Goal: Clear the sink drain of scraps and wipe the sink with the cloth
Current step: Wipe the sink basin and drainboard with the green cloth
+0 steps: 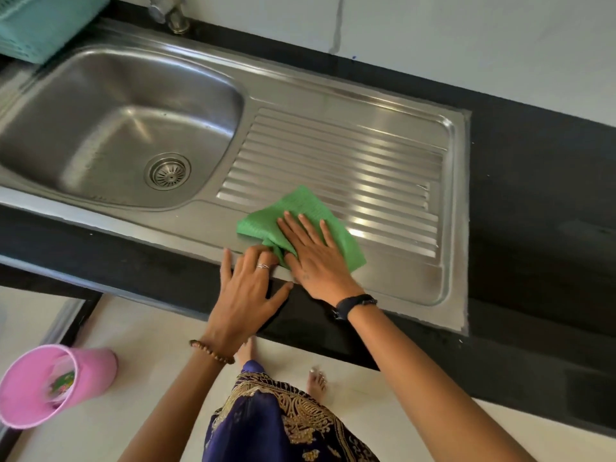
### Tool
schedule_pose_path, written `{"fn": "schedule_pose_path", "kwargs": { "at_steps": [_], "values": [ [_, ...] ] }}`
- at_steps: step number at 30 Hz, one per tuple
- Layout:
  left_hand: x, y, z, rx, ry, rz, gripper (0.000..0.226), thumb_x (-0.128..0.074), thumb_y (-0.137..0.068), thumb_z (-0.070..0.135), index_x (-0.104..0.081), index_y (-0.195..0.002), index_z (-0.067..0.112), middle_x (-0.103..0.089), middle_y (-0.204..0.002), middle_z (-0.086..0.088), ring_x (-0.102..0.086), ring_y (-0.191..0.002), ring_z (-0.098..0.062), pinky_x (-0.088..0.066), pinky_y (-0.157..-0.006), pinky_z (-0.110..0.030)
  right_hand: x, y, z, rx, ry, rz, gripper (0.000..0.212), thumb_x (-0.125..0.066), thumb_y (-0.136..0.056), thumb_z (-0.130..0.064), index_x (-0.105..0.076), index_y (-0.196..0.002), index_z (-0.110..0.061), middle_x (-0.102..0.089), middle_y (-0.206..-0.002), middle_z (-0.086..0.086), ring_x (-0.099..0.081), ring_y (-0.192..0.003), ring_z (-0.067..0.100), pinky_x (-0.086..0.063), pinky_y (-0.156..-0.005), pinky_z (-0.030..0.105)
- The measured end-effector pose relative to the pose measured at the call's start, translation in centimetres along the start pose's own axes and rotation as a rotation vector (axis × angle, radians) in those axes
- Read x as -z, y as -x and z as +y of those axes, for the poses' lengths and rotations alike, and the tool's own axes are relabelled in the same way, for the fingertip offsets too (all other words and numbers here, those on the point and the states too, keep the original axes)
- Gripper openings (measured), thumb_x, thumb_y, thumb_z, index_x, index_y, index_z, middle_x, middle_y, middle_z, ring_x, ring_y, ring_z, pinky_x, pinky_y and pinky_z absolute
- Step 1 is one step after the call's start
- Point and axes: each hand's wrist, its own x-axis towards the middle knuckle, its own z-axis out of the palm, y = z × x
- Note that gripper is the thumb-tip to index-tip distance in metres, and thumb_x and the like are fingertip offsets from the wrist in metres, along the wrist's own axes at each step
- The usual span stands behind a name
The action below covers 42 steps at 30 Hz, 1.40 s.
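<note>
A green cloth lies on the ribbed drainboard of the steel sink, near its front edge. My right hand presses flat on the cloth with straight, spread fingers. My left hand rests on the sink's front rim beside it, fingertips touching the cloth's near corner, some fingers bent there. The basin is to the left, and its round drain strainer shows no scraps.
A tap base stands behind the basin. A teal basket sits at the far left on the counter. A pink bin with rubbish stands on the floor at lower left. Black counter surrounds the sink.
</note>
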Motion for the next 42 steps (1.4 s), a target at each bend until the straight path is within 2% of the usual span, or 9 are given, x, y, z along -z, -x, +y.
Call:
{"fn": "schedule_pose_path", "kwargs": {
  "at_steps": [5,8,13,18,24,30,35,39,42],
  "values": [
    [-3.3,0.5,5.8,-0.178,0.016,-0.025,0.040,-0.034,-0.089,0.041,-0.048,-0.121,0.020,-0.048,-0.128,0.001,-0.045,-0.123,-0.016,0.004,-0.113,-0.045,1.4,6.4,5.9,-0.149,-0.027,0.033,0.056,-0.028,-0.098,-0.030,-0.001,-0.148,-0.029,0.004,-0.157,-0.014,0.008,-0.144,0.008,0.014,-0.117,0.039],
    [-4.2,0.7,7.3,-0.233,0.005,-0.033,0.034,-0.038,-0.094,0.031,-0.047,-0.124,0.020,-0.047,-0.133,-0.002,-0.045,-0.126,-0.017,0.006,-0.112,-0.042,2.5,9.2,8.8,-0.239,-0.038,0.016,0.055,-0.025,-0.099,-0.029,0.002,-0.147,-0.031,0.008,-0.155,-0.016,0.010,-0.144,0.008,0.013,-0.117,0.043],
    [-3.3,0.5,6.2,-0.219,-0.012,-0.051,0.041,-0.040,-0.094,0.038,-0.042,-0.131,0.021,-0.040,-0.142,0.000,-0.038,-0.132,-0.014,0.005,-0.115,-0.043,3.6,12.7,11.1,-0.303,0.141,0.011,0.055,-0.020,-0.099,-0.034,0.006,-0.146,-0.029,0.007,-0.157,-0.011,0.009,-0.144,0.009,0.011,-0.117,0.046],
    [-0.5,-0.1,2.2,-0.119,-0.008,-0.012,0.042,-0.043,-0.094,0.034,-0.043,-0.132,0.018,-0.040,-0.143,-0.003,-0.037,-0.133,-0.018,-0.001,-0.115,-0.048,3.4,15.1,10.4,-0.364,0.049,0.081,0.053,-0.027,-0.099,-0.029,-0.008,-0.147,-0.021,-0.008,-0.157,-0.004,-0.004,-0.145,0.010,0.007,-0.120,0.036],
    [2.8,-1.3,-4.3,-0.001,-0.040,0.020,0.044,-0.045,-0.093,0.029,-0.042,-0.132,0.009,-0.036,-0.146,-0.012,-0.032,-0.136,-0.026,-0.011,-0.115,-0.054,2.9,16.2,7.1,-0.395,-0.090,0.097,0.061,-0.013,-0.088,-0.036,-0.022,-0.145,-0.018,-0.020,-0.155,-0.002,-0.014,-0.144,0.012,-0.001,-0.120,0.034],
    [4.4,-2.2,-9.9,0.146,-0.090,0.040,0.052,-0.039,-0.094,0.035,-0.033,-0.139,0.008,-0.022,-0.153,-0.013,-0.018,-0.142,-0.028,-0.004,-0.114,-0.054,2.7,13.8,3.2,-0.409,-0.197,0.105,0.059,-0.020,-0.086,-0.028,-0.028,-0.144,-0.018,-0.023,-0.154,-0.001,-0.017,-0.143,0.011,0.001,-0.119,0.026],
    [4.7,-1.7,-11.0,0.124,-0.044,0.060,0.050,-0.036,-0.095,0.036,-0.034,-0.139,0.011,-0.034,-0.148,-0.012,-0.027,-0.139,-0.024,-0.011,-0.115,-0.051,2.1,8.4,-2.3,-0.284,-0.296,0.064,0.057,-0.020,-0.088,-0.029,-0.029,-0.143,-0.020,-0.024,-0.154,-0.003,-0.014,-0.143,0.007,0.008,-0.114,0.017],
    [5.2,-0.8,-11.9,0.062,0.087,0.093,0.045,-0.035,-0.097,0.029,-0.034,-0.139,0.011,-0.034,-0.148,-0.012,-0.027,-0.139,-0.023,-0.017,-0.115,-0.044,1.1,1.6,-7.7,-0.147,-0.354,0.010,0.058,-0.019,-0.088,-0.032,-0.030,-0.144,-0.018,-0.025,-0.154,0.000,-0.015,-0.144,0.011,0.006,-0.116,0.022],
    [6.4,-0.5,-13.3,0.164,0.379,0.188,0.041,-0.034,-0.098,0.021,-0.035,-0.139,0.017,-0.036,-0.147,-0.008,-0.035,-0.135,-0.022,-0.025,-0.112,-0.031,0.7,-2.9,-11.6,-0.073,-0.418,-0.021,0.056,-0.021,-0.089,-0.028,-0.032,-0.143,-0.014,-0.025,-0.154,0.002,-0.015,-0.144,0.015,0.003,-0.116,0.024]
  ]
}}
